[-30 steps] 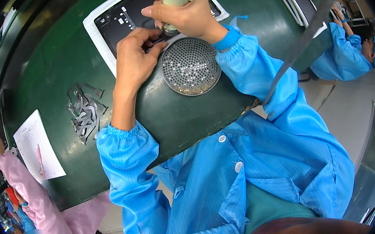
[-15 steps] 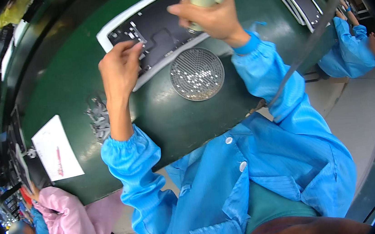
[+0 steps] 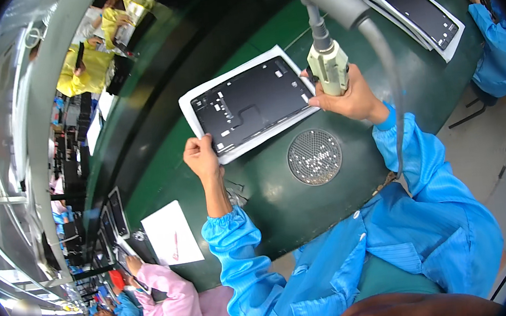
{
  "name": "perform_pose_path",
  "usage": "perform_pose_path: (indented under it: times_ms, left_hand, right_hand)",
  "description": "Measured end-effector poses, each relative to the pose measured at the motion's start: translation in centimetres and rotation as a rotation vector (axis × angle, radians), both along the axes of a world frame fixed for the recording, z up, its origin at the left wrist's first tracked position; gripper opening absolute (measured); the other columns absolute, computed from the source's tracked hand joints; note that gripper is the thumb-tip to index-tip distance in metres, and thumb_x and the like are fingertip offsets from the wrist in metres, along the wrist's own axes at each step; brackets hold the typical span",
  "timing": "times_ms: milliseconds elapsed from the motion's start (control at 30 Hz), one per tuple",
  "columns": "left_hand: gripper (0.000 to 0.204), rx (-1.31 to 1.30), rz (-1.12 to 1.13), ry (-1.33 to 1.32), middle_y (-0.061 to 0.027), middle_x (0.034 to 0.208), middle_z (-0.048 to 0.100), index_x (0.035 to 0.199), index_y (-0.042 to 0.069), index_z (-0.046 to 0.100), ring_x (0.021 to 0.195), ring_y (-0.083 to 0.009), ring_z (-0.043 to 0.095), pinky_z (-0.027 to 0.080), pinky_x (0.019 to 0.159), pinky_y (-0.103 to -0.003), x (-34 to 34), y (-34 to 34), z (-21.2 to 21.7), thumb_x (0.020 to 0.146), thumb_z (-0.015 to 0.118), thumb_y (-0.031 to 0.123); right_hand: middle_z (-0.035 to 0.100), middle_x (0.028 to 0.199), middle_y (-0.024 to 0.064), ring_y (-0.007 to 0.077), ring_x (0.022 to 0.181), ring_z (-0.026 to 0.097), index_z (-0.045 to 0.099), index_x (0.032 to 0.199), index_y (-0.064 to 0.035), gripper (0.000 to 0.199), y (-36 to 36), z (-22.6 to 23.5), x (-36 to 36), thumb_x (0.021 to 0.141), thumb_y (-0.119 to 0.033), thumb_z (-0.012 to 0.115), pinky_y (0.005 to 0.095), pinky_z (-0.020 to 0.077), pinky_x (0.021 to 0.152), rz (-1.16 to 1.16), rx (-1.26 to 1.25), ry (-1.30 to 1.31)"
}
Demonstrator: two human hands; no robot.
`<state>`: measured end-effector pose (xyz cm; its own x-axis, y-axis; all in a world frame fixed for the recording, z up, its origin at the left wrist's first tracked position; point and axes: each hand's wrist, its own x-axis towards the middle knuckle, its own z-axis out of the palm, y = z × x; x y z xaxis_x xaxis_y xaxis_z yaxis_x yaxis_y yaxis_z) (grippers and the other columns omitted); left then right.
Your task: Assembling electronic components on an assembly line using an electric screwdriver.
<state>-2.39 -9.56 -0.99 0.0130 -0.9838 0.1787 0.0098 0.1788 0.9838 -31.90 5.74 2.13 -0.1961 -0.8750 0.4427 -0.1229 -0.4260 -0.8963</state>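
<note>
A flat black panel (image 3: 277, 97) with small light tabs and pads lies on a white padded sheet (image 3: 187, 108) on the green bench. My left hand (image 3: 202, 158) is closed, thumb and fingers pinching the near left corner of the panel and sheet. In my right hand (image 3: 355, 99) is a pale green electric screwdriver (image 3: 326, 67), cable end up, its bit hidden. The thumb and fingertips of that hand also reach the panel's right edge. Just nearer to me sits a round ridged dish (image 3: 314, 157) holding many small shiny screws.
A white paper sheet (image 3: 171, 233) with red marks lies at left, beside a person in pink (image 3: 174, 289). More black panels on white padding (image 3: 413, 11) are stacked at far right, near another worker's blue sleeve (image 3: 496, 34). A grey cable (image 3: 390, 82) hangs past my right forearm.
The view has swung, showing more of the far left. My left hand has gone from above the panel to its near left corner. My right hand, still holding the screwdriver, is now at the right edge.
</note>
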Motion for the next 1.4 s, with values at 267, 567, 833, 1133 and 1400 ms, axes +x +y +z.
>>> perform_pose_path:
  times_ms: [267, 567, 833, 1133, 1400]
  left_hand:
    - [0.063, -0.056, 0.185, -0.226, -0.0257, 0.117, 0.056, 0.126, -0.007, 0.035, 0.1, -0.0265, 0.06, 0.05, 0.081, -0.033, 4.3, -8.7, 7.5, 0.08, 0.074, 0.01]
    - [0.03, -0.986, 0.216, -0.477, -0.0261, 0.129, 0.051, 0.117, -0.008, 0.056, 0.117, -0.0327, 0.055, 0.048, 0.096, -0.039, -0.5, 4.6, 16.3, 0.091, 0.06, 0.006]
    - [0.071, -1.805, -0.17, 0.419, -0.0039, 0.153, 0.028, 0.145, 0.012, 0.034, 0.142, -0.0243, 0.023, 0.025, 0.11, -0.051, -3.1, 16.9, 22.5, 0.089, 0.046, 0.055]
    - [0.057, -1.612, 0.0, -0.031, -0.0071, 0.144, 0.045, 0.14, 0.011, 0.041, 0.136, -0.0199, 0.037, 0.029, 0.108, -0.042, -1.6, 17.5, 19.3, 0.098, 0.035, 0.049]
    - [0.059, -1.577, -0.097, 0.123, -0.0083, 0.143, 0.046, 0.139, 0.01, 0.042, 0.135, -0.0211, 0.039, 0.032, 0.106, -0.04, -2.4, 17.7, 17.8, 0.097, 0.037, 0.051]
  right_hand:
    - [0.056, 0.072, -0.0014, 0.007, 0.066, 0.053, 0.053, 0.12, 0.002, 0.05, -0.3, -0.7, -0.3, 0.075, -0.002, 0.074, 0.0247, 0.0459, 0.069, 0.05, -0.033, 0.111]
    - [0.059, 0.066, 0.0018, 0.0071, 0.059, 0.053, 0.06, 0.096, -0.002, 0.03, -0.6, -0.3, 0.3, 0.071, -0.005, 0.077, 0.0257, 0.043, 0.055, -0.116, 0.01, -0.091]
    - [0.067, 0.089, 0.0054, 0.012, 0.083, 0.063, 0.064, 0.104, -0.0003, 0.041, -0.6, -2.2, -0.1, 0.07, -0.014, 0.083, 0.0285, 0.0504, 0.077, -0.215, 0.184, -0.011]
    - [0.067, 0.104, 0.0117, 0.0123, 0.079, 0.064, 0.055, 0.124, -0.0007, 0.057, 5.2, -2.7, -10.3, 0.075, -0.018, 0.079, 0.0273, 0.0529, 0.064, -0.721, 0.26, 0.287]
    - [0.066, 0.066, 0.0162, 0.0222, 0.062, 0.067, 0.068, 0.071, 0.0027, 0.062, 15.8, -4.3, -24.8, 0.074, -0.059, 0.069, 0.0307, 0.0526, 0.058, -1.507, 0.728, 0.478]
